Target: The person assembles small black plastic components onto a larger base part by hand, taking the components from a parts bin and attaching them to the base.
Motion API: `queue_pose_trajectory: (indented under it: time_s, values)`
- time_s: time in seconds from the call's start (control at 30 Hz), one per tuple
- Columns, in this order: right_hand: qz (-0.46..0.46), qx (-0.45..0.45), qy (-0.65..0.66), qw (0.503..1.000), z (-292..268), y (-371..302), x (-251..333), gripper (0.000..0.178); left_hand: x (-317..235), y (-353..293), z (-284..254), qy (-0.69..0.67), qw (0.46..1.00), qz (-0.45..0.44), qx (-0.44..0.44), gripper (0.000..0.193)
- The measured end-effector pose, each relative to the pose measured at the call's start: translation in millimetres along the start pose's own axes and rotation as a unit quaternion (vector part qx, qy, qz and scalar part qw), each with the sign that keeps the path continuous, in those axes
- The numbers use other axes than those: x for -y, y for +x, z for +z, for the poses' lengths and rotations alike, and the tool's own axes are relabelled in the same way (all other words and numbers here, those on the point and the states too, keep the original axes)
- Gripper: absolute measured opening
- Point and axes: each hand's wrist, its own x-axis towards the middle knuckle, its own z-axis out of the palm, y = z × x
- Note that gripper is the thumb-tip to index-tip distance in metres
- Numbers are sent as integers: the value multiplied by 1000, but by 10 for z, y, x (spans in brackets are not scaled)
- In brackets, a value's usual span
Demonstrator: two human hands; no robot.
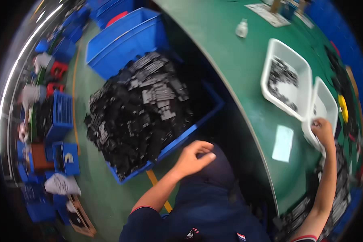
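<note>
Over my lap, beside a large heap of black plastic parts [137, 117], hangs my left hand [195, 159]. Its fingers are loosely curled, with the thumb apart and nothing between them. My right hand [323, 131] reaches to the right over the near end of a white tray [329, 105] on the green table. The fingers there are drawn together; whatever they hold, if anything, is too small to make out. A few tiny dark pieces lie in that tray. Next to it, a larger white tray [266, 80] contains many small dark and grey pieces [281, 74].
The black heap fills a blue crate [181, 140] on the floor left of the green table [238, 72]. Behind it stands another blue crate [125, 38]. A pale sheet [283, 143] and a small white bottle [242, 29] rest on the table. More black parts [339, 181] lie at the right.
</note>
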Motion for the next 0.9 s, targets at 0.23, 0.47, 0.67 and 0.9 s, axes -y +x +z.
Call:
queue_pose_trajectory:
  time_s: [0.23,0.47,0.67,0.9]
  values:
    - [29,45,-34,998,45,198,310,11,734,-34,-1211,125,895,-35,-427,30]
    - [67,-42,54,995,-38,287,270,5,1019,512,-2143,248,761,-78,-595,45]
    - [72,-77,311,945,-125,27,329,7,1270,670,-2733,374,732,-169,-545,73]
    - [111,-113,377,913,-121,-287,659,10,1366,562,-2927,327,762,-265,-492,66]
